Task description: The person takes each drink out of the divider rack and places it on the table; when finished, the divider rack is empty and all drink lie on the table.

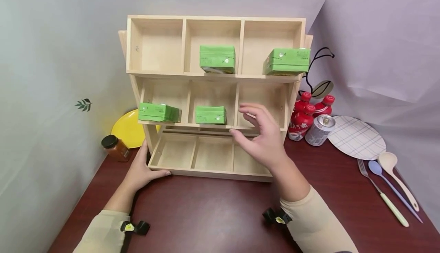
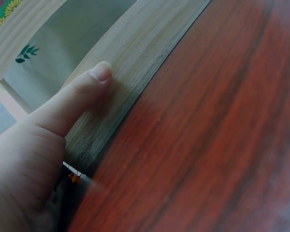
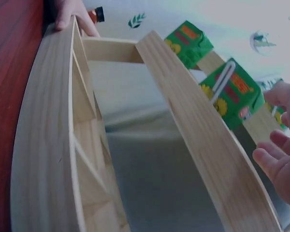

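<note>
A three-tier wooden shelf (image 1: 213, 174) stands on the table, divided into compartments. My left hand (image 1: 141, 172) holds its lower left corner, the thumb (image 2: 89, 89) lying along the front board. In front of the middle tier's right compartment, my right hand (image 1: 262, 138) hovers with thumb and fingers spread apart and nothing between them. Green drink cartons occupy the top tier's middle (image 1: 217, 59) and right (image 1: 288, 61) compartments. Two more are in the middle tier, one left (image 1: 159, 112) and one centre (image 1: 211, 114). A white straw (image 3: 223, 81) shows on one carton in the right wrist view.
Left of the shelf are a dark-lidded jar (image 1: 117, 148) and a yellow plate (image 1: 128, 128). To the right stand red bottles (image 1: 301, 121), a silver can (image 1: 319, 130) and a checked plate (image 1: 357, 136). A fork (image 1: 381, 192), a blue spoon (image 1: 393, 188) and a ladle (image 1: 398, 176) lie nearby.
</note>
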`<state>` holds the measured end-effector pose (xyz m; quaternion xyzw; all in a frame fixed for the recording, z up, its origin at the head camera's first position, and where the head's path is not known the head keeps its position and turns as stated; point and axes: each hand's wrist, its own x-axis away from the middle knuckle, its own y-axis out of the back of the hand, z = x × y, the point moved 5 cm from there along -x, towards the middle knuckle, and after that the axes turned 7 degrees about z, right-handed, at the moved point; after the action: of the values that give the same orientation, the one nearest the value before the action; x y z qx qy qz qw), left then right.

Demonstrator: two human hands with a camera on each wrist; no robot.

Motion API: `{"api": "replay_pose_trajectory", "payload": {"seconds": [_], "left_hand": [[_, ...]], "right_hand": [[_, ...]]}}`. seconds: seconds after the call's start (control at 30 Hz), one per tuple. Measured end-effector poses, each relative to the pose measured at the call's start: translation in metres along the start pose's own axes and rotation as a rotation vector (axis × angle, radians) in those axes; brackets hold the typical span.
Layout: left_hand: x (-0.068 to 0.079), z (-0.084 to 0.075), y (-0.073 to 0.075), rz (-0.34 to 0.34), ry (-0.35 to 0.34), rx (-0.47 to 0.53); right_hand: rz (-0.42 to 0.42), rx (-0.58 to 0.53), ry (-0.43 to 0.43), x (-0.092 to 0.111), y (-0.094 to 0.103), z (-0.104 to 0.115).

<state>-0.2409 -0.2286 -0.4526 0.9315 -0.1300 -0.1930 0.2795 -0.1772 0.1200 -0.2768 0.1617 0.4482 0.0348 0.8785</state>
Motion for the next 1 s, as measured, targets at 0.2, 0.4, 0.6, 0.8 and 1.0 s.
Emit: {"api": "replay_pose_trajectory", "payload": {"seconds": [0.2,0.4,0.6,0.8,1.0], "left_hand": [[0.000,0.001,0.002,-0.008,0.000,-0.031],[0.001,0.003,0.002,-0.013,-0.004,-0.025],[0.001,0.002,0.002,-0.012,-0.003,-0.024],[0.000,0.003,0.000,-0.001,-0.003,-0.015],[0.000,0.003,0.000,-0.004,0.005,-0.025]], "right_hand": [[0.106,0.012,-0.056,-0.014,-0.022,-0.017],[0.188,0.186,-0.029,-0.018,-0.037,-0.034],[0.160,0.273,0.007,-0.016,-0.036,-0.034],[0.107,0.161,0.005,-0.009,-0.033,-0.036],[0.061,0.112,0.016,-0.004,-0.031,-0.038]]}}
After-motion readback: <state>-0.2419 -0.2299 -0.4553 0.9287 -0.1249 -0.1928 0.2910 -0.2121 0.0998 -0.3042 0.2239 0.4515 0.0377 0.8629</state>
